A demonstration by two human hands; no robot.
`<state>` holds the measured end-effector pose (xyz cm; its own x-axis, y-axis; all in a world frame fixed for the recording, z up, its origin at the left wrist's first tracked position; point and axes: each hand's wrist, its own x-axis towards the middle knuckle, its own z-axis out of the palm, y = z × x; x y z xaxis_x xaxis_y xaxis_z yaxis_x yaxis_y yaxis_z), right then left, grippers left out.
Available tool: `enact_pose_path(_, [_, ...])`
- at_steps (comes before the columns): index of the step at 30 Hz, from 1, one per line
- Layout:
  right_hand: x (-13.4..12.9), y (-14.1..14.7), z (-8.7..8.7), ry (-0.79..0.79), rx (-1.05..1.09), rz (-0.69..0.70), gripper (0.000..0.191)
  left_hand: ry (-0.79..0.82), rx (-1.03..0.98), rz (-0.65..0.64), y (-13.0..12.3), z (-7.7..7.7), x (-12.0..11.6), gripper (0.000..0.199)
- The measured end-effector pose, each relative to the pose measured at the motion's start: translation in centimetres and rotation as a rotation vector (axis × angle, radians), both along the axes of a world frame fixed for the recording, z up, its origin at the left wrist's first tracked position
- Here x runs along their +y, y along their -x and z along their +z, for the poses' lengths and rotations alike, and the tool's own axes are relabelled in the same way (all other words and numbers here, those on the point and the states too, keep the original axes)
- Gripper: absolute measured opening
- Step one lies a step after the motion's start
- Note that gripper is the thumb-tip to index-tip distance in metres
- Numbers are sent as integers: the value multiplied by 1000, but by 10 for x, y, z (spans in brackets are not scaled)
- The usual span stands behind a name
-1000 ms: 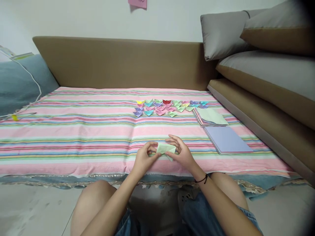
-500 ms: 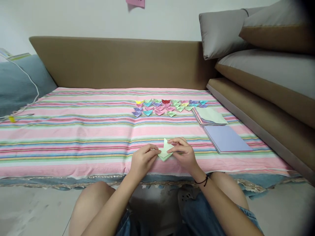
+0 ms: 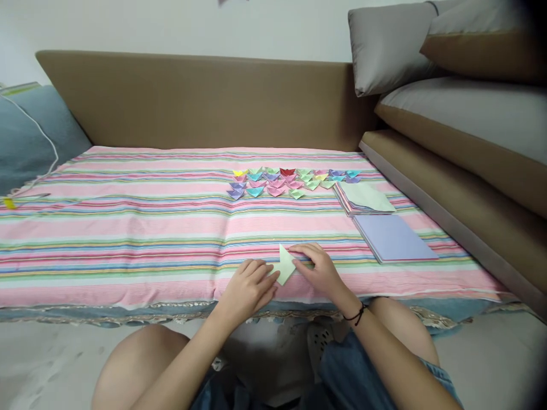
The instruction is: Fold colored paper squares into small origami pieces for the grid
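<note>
A pale green piece of folded paper [image 3: 285, 267] lies low over the striped cloth, one sharp corner pointing away from me. My left hand [image 3: 250, 285] grips its left side, fingers over the top and the thumb beneath or beside it. On the opposite edge, my right hand [image 3: 318, 267] holds it between thumb and fingertips; a dark band circles that wrist. Beyond the hands stand several small folded paper boats [image 3: 276, 191] in rows, in purple, blue, pink, green, yellow and red.
To the right lie a stack of pale green-topped paper sheets [image 3: 370, 198] and a stack of lilac-topped sheets [image 3: 395, 238]. Grey-brown cushions [image 3: 461, 119] are piled along the right side. A white cable [image 3: 43, 134] runs at the left, over a blue cushion [image 3: 64, 122].
The folded paper has turned and come slightly nearer to me. My left hand has flattened over its left side. The view has tilted a little downward.
</note>
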<state>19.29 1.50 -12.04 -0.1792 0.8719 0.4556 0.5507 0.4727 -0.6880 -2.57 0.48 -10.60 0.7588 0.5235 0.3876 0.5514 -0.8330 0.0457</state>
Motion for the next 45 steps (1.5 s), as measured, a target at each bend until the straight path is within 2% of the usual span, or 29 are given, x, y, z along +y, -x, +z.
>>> enact_pose_path(4, [1,7,0,18,-36,12,39,20,26,35,-3,-3,-7,37])
enact_pose_path(10, [3,10,0,59,162,119,52,15,51,73,-4,-4,-10,37])
enact_pose_path(12, [2,10,0,48,163,126,47,11,28,87,-5,-4,-11,34])
enact_pose_path(16, [0,8,-1,-28,117,123,21,-2,-38,94,-7,-3,-11,27])
enact_pose_path(18, [0,7,-2,-42,110,97,15,4,-68,100,-8,-2,-11,24])
enact_pose_path(23, [0,5,-2,-66,71,49,17,109,-111,87,-12,-1,-10,20])
enact_pose_path(29, [-2,1,-4,-191,-124,114,23,266,-191,138,-17,0,-5,22])
enact_pose_path(34, [-8,-3,-5,-217,-249,141,24,255,-203,118,-16,-3,-5,31])
enact_pose_path(40, [-11,-6,-7,-250,-295,146,20,250,-225,152,-19,-6,-6,33])
enact_pose_path(45, [-10,-6,-6,-281,-317,158,19,208,-183,106,-16,-6,-3,39])
